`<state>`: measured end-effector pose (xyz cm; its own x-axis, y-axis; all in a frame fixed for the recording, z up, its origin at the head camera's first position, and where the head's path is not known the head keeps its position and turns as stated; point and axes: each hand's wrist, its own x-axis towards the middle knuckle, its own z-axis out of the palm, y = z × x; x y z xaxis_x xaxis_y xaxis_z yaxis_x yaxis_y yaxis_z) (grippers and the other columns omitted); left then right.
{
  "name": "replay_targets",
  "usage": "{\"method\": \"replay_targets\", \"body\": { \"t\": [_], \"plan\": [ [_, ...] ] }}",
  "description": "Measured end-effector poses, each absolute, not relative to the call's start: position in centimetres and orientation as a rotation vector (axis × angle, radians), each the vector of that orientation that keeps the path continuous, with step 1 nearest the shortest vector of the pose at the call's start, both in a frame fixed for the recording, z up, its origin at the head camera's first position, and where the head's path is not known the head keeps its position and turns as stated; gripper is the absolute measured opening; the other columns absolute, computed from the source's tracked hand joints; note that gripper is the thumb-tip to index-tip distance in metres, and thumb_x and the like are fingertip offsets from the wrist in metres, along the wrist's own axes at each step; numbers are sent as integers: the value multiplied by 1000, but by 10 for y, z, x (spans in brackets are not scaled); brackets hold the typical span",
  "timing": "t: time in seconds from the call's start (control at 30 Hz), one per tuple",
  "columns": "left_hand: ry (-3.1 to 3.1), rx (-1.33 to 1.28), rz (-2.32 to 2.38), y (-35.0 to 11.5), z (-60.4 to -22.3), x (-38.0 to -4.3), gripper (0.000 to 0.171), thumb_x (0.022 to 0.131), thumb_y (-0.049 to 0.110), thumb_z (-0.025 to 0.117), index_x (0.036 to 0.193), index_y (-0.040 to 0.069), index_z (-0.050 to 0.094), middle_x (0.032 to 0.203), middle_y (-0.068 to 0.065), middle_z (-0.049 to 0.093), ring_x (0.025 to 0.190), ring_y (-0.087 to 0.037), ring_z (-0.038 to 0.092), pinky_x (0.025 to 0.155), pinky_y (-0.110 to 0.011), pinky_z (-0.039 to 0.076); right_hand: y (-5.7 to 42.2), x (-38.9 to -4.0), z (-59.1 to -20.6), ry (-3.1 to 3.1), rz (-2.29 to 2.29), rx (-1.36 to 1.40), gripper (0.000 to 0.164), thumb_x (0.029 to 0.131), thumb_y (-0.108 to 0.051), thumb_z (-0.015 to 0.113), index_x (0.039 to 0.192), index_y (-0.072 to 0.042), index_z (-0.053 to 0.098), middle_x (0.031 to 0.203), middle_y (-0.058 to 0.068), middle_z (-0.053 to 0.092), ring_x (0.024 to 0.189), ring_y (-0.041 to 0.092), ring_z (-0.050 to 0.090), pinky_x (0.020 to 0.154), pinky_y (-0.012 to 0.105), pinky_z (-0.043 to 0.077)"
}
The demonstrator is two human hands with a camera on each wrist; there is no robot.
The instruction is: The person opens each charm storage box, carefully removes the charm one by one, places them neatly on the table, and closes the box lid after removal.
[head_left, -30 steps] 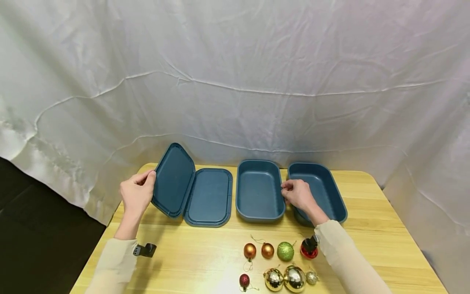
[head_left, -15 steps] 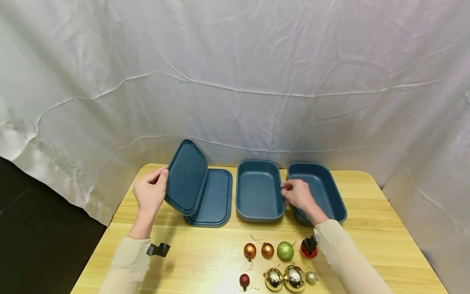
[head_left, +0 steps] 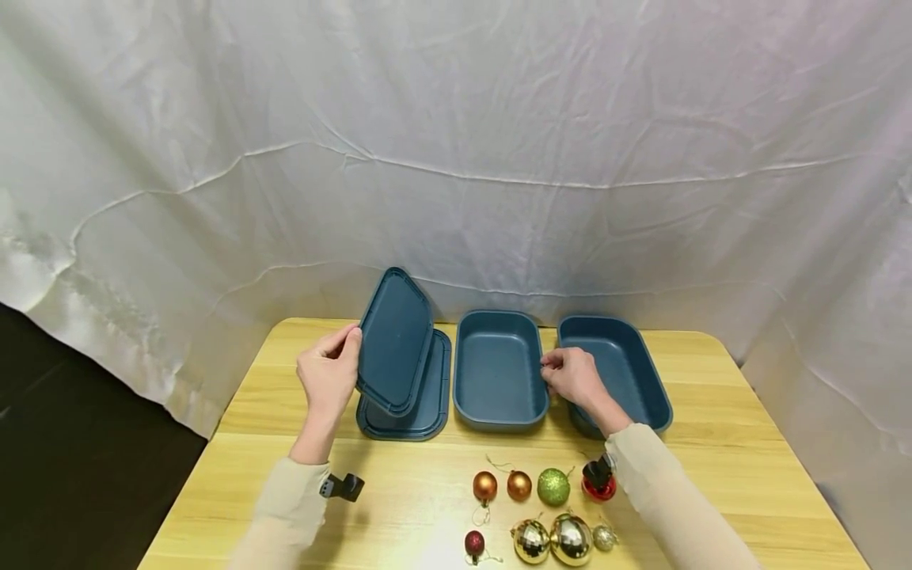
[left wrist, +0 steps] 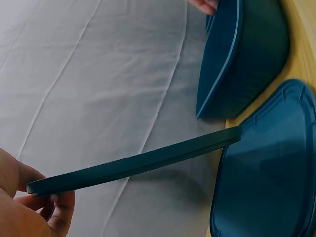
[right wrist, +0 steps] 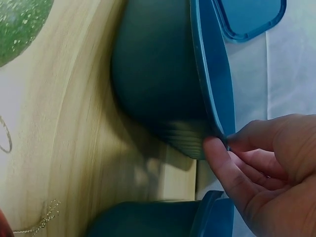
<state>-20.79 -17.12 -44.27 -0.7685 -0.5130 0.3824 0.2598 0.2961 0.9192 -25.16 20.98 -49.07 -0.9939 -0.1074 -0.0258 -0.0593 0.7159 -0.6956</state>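
My left hand [head_left: 331, 372] pinches the left edge of a dark blue lid [head_left: 396, 342], holding it raised and steeply tilted. Under it, a second blue lid [head_left: 408, 431] lies on the table, partly covered from the head view; the left wrist view shows this flat lid [left wrist: 269, 173] beside the thin edge of the held lid [left wrist: 133, 163]. My right hand [head_left: 574, 376] pinches the right rim of the middle blue bin [head_left: 501, 372]. In the right wrist view, thumb and fingers [right wrist: 222, 153] close on that bin's rim [right wrist: 202, 69].
Another blue bin [head_left: 623, 368] stands right of the middle one. In front lie Christmas baubles: two copper ones [head_left: 519, 485], a green glitter one [head_left: 553, 487], a red one [head_left: 598, 492], gold ones [head_left: 571, 540] and a small dark red one [head_left: 474, 543]. A grey-white curtain [head_left: 456, 158] hangs behind the table.
My left hand has carried the tilted lid to the right, over the flat lid. The middle bin has shifted slightly left with my right hand still gripping its rim.
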Motion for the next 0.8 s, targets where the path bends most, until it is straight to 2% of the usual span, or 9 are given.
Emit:
{"method": "replay_targets", "body": {
  "t": [0.2,0.47,0.63,0.8],
  "plan": [
    [-1892,202,-1565,-154,-445,-205,17,93,9,80,106,0,84,105,-23,80,71,10,64,63,-8,51,208,-252,-489,2887,-1117,-175,28,98,-4,62,121,6,76,96,16,79,72,31,77,76,42,63],
    [-1909,185,-1583,-138,-447,-200,19,95,12,80,110,2,84,106,-19,80,76,8,66,67,-9,52,194,-260,-473,3036,-1108,-181,25,98,-13,66,113,1,80,106,17,80,93,31,74,87,50,60],
    [-1891,173,-1596,-131,-447,-199,17,94,12,80,109,4,84,106,-18,80,76,7,66,68,-9,53,166,-265,-449,2982,-1179,-284,24,103,-20,65,114,-5,82,109,14,80,91,27,74,85,48,61],
    [-1868,147,-1589,-124,-450,-197,17,94,13,81,109,6,85,104,-17,81,78,5,67,69,-8,54,132,-274,-423,2885,-1284,-372,24,104,-24,65,111,-10,83,98,11,81,80,20,73,77,40,61]
  ]
}}
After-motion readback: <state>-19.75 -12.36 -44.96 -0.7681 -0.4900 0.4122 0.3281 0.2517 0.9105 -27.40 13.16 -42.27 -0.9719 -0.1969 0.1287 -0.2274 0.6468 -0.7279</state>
